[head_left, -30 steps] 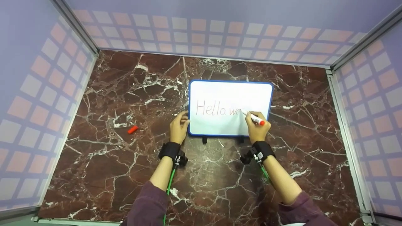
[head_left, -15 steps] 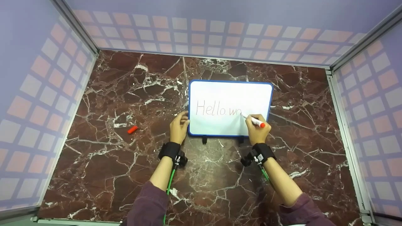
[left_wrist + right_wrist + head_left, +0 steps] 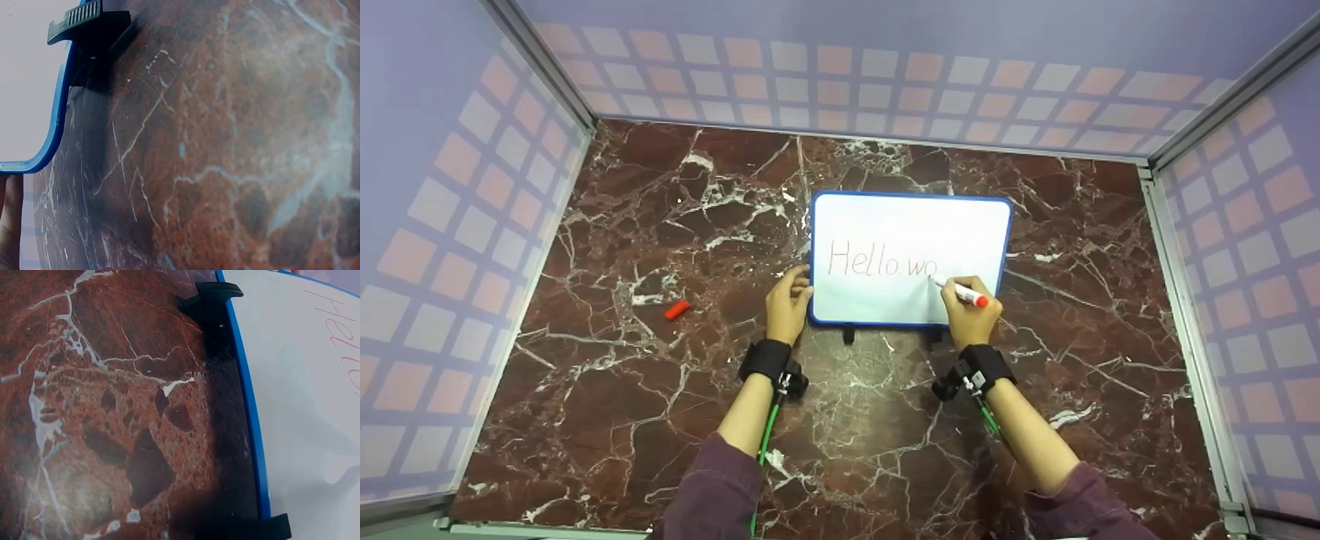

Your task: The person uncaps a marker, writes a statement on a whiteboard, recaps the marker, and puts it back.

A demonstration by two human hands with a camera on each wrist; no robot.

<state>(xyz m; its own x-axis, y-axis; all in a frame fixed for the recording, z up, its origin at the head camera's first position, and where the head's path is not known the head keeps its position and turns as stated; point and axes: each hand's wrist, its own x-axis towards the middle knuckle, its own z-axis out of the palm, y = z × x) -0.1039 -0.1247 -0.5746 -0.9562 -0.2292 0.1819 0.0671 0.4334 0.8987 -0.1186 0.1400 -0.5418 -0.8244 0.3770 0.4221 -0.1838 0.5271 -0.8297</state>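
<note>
A whiteboard [image 3: 885, 225] with a blue frame lies on the marbled tabletop, bearing thin red writing [image 3: 862, 259] that reads "Hello wo". My right hand [image 3: 973, 311] pinches a white marker [image 3: 962, 292] with a red end, its tip just below the last "o". At the board's left edge, my left hand [image 3: 787, 304] holds the frame with bent fingers. In the left wrist view, part of a finger [image 3: 11, 211] meets the blue frame [image 3: 53, 132] near a corner. The right wrist view shows the board [image 3: 304, 416] and some letters, but not the marker.
A red marker cap [image 3: 677, 310] lies on the tabletop [image 3: 660, 420] to the left of the board. Two black clips [image 3: 849, 334] stick out from the board's near edge. Purple checked panels [image 3: 840, 82] wall in the back and sides.
The last "o" has gained its outline as the marker tip moved along it, then slightly down and left. My right hand shifted a little toward me; the left hand stayed still.
</note>
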